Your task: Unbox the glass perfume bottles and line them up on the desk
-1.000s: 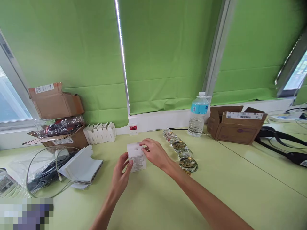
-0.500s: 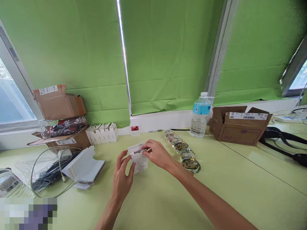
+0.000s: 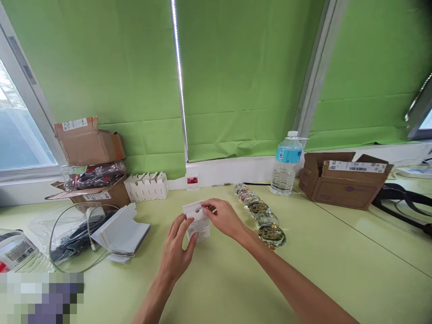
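Both hands are on a small white carton (image 3: 199,228) with fine print on its front, standing above the pale green table. My left hand (image 3: 178,245) grips it from the left, with the thumb on the printed face and the fingers along the side and upper edge. At the upper right corner, my right hand (image 3: 224,218) pinches the carton by its top flap (image 3: 191,209). A small notch shows at the top panel's edge. Whatever is inside the carton is hidden. To the right lies a row of clear-wrapped coiled bracelets or similar rings (image 3: 266,219).
Several white cartons (image 3: 148,186) stand at the back left, beside stacked cardboard boxes (image 3: 89,144). Flat white cardboard pieces (image 3: 123,236) and a bagged cable (image 3: 72,238) lie left. A water bottle (image 3: 286,166) and an open cardboard box (image 3: 344,182) stand back right.
The gap at the carton's top has closed up, and its upper panel now looks flatter with a notch showing. My left fingers have shifted slightly on the carton; the whole view has moved a little.
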Tool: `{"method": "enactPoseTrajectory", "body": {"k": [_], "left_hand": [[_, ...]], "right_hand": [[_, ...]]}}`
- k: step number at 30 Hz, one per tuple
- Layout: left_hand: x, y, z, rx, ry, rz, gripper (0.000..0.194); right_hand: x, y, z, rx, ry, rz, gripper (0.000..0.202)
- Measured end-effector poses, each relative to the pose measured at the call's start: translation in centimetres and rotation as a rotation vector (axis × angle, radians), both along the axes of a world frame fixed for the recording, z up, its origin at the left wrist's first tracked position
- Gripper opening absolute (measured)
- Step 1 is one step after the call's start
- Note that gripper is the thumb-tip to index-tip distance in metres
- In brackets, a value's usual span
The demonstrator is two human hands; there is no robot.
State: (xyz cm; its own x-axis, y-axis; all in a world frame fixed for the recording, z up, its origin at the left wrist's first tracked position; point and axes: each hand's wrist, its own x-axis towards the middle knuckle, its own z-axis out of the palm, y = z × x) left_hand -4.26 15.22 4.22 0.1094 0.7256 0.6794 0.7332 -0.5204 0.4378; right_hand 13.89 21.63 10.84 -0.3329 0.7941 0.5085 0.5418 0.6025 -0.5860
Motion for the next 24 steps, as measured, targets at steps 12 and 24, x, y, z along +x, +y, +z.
{"method": "enactPoseTrajectory", "body": {"k": [12, 24], "left_hand": [[0.7, -0.2, 0.3, -0.196, -0.169, -0.002, 0.05], [0.3, 0.4, -0.1, -0.256, -0.283, -0.102, 0.052]], "right_hand": [[-0.2, 1.0, -1.6, -0.063, 0.079, -0.107, 0.039], [0.8, 0.5, 0.3, -0.106, 0.046, 0.157, 0.029]]}}
